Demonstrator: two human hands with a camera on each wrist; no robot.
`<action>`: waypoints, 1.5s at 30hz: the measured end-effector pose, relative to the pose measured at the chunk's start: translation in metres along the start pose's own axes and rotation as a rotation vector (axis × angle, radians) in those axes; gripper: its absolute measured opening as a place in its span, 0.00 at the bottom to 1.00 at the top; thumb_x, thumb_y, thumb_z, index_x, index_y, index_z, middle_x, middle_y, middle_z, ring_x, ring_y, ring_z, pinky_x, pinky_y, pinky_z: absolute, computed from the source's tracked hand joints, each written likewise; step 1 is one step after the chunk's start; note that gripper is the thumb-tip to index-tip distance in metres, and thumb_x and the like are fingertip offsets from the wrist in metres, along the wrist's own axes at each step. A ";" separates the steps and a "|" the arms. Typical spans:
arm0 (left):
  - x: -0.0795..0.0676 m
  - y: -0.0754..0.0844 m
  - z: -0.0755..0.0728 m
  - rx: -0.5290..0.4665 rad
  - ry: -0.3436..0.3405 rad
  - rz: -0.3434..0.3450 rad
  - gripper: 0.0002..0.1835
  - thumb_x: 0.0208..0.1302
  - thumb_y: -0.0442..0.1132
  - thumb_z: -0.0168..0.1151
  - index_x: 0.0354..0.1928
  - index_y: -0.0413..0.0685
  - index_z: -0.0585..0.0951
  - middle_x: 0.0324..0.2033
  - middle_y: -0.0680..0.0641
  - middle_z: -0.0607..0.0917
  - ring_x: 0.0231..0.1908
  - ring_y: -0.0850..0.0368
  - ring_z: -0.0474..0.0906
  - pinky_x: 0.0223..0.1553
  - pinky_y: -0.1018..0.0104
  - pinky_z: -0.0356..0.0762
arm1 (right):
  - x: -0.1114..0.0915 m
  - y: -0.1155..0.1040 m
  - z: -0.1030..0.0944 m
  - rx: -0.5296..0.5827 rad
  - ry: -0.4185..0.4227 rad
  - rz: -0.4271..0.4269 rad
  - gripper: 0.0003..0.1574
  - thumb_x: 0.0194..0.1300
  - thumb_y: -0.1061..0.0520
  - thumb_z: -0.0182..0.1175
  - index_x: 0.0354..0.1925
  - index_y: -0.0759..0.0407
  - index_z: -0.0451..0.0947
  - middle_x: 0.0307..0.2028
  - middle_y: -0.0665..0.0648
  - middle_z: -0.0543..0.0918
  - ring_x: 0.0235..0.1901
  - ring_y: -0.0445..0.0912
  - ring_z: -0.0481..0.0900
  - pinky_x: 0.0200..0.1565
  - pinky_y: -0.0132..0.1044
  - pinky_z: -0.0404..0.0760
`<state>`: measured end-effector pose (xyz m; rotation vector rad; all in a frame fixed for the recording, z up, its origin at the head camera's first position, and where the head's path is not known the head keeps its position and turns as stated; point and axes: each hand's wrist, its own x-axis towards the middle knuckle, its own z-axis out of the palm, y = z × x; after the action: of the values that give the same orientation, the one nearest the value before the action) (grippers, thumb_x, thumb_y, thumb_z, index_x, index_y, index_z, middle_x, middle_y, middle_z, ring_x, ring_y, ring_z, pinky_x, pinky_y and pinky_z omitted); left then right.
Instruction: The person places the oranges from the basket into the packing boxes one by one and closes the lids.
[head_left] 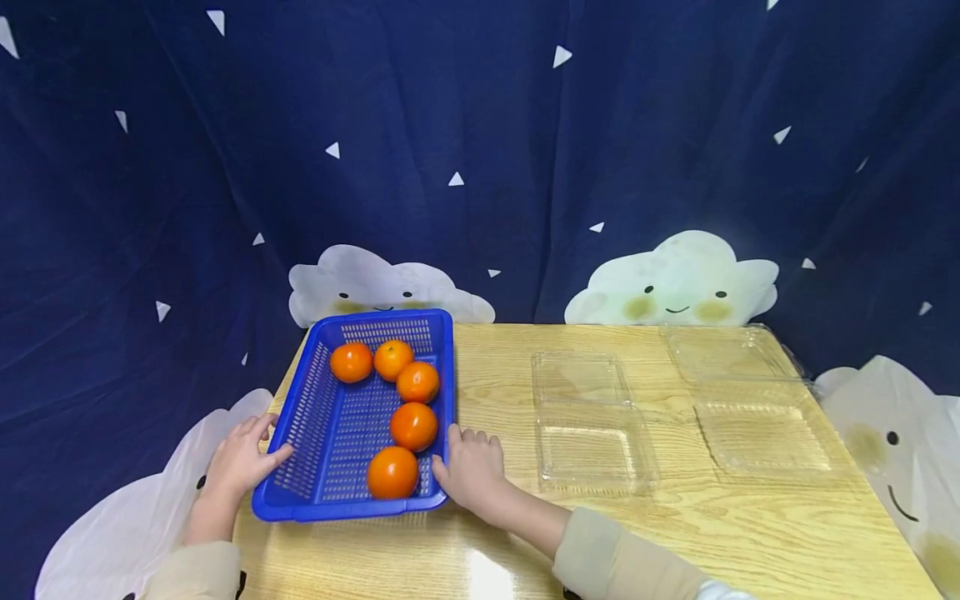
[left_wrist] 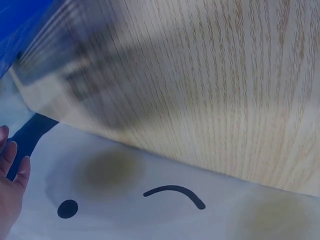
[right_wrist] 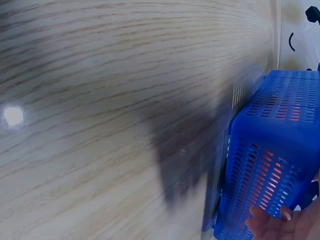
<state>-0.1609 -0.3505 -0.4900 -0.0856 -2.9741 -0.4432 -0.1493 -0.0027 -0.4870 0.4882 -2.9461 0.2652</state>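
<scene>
A blue plastic basket (head_left: 352, 509) with perforated sides stands at the left of the table and holds several oranges (head_left: 415, 427), mostly along its right side. My left hand (head_left: 238, 458) is at the basket's left rim, thumb reaching over the edge. In the left wrist view, its fingertips (left_wrist: 10, 160) look extended, below the blue basket wall (left_wrist: 20, 25). At the right rim is my right hand (head_left: 476, 471), with the thumb at the edge and the other fingers outside. The right wrist view has its loosely bent fingers (right_wrist: 275, 225) in front of the perforated side.
Two clear plastic clamshell boxes lie opened to the right: a smaller box (head_left: 588, 446) mid-table and a larger box (head_left: 765, 425) near the right edge. A dark blue curtain (head_left: 495, 142) with clouds hangs behind the wooden table (head_left: 495, 375).
</scene>
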 end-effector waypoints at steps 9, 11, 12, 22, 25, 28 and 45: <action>0.002 -0.006 -0.002 -0.016 -0.023 0.019 0.28 0.51 0.49 0.61 0.51 0.39 0.71 0.37 0.37 0.77 0.40 0.40 0.72 0.38 0.43 0.66 | -0.006 -0.006 0.001 -0.014 -0.029 -0.016 0.27 0.56 0.35 0.51 0.36 0.57 0.68 0.23 0.54 0.75 0.23 0.49 0.74 0.27 0.39 0.68; 0.003 -0.008 -0.003 -0.016 -0.021 0.022 0.28 0.51 0.49 0.61 0.51 0.39 0.71 0.37 0.37 0.77 0.40 0.40 0.72 0.38 0.43 0.66 | -0.007 -0.008 0.002 -0.013 -0.021 -0.023 0.27 0.56 0.35 0.51 0.35 0.57 0.68 0.22 0.54 0.74 0.22 0.48 0.73 0.26 0.39 0.67; 0.003 -0.008 -0.003 -0.017 -0.019 0.024 0.28 0.51 0.49 0.61 0.52 0.39 0.71 0.37 0.37 0.77 0.40 0.39 0.72 0.37 0.43 0.66 | -0.008 -0.009 0.002 -0.010 -0.016 -0.026 0.27 0.56 0.35 0.52 0.35 0.57 0.68 0.21 0.54 0.74 0.21 0.48 0.73 0.26 0.38 0.67; 0.003 -0.011 -0.005 -0.014 -0.004 0.028 0.30 0.51 0.49 0.61 0.53 0.38 0.71 0.35 0.38 0.77 0.38 0.40 0.72 0.36 0.43 0.67 | -0.015 -0.016 0.003 -0.005 -0.007 -0.037 0.29 0.54 0.33 0.52 0.35 0.58 0.67 0.22 0.54 0.75 0.20 0.48 0.72 0.24 0.38 0.65; 0.003 -0.012 -0.004 -0.013 -0.003 0.026 0.29 0.51 0.49 0.61 0.53 0.38 0.71 0.34 0.38 0.77 0.38 0.40 0.72 0.36 0.44 0.67 | -0.016 -0.017 0.003 -0.004 -0.011 -0.040 0.30 0.54 0.33 0.52 0.35 0.57 0.67 0.22 0.54 0.74 0.20 0.48 0.72 0.24 0.38 0.65; 0.003 -0.014 -0.004 -0.015 -0.004 0.024 0.30 0.51 0.49 0.61 0.53 0.38 0.71 0.34 0.37 0.77 0.38 0.40 0.72 0.37 0.43 0.67 | -0.017 -0.019 0.002 -0.005 -0.017 -0.042 0.30 0.54 0.33 0.52 0.35 0.57 0.67 0.22 0.54 0.74 0.21 0.48 0.72 0.25 0.39 0.66; -0.001 -0.014 -0.003 -0.051 0.052 0.036 0.27 0.52 0.47 0.61 0.52 0.38 0.72 0.31 0.41 0.76 0.36 0.42 0.71 0.33 0.46 0.66 | -0.018 -0.020 0.002 0.015 -0.012 -0.060 0.30 0.55 0.33 0.51 0.36 0.58 0.67 0.21 0.54 0.74 0.21 0.49 0.74 0.25 0.39 0.67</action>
<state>-0.1605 -0.3650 -0.4918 -0.1307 -2.9059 -0.5092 -0.1256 -0.0163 -0.4895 0.5807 -2.9371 0.2785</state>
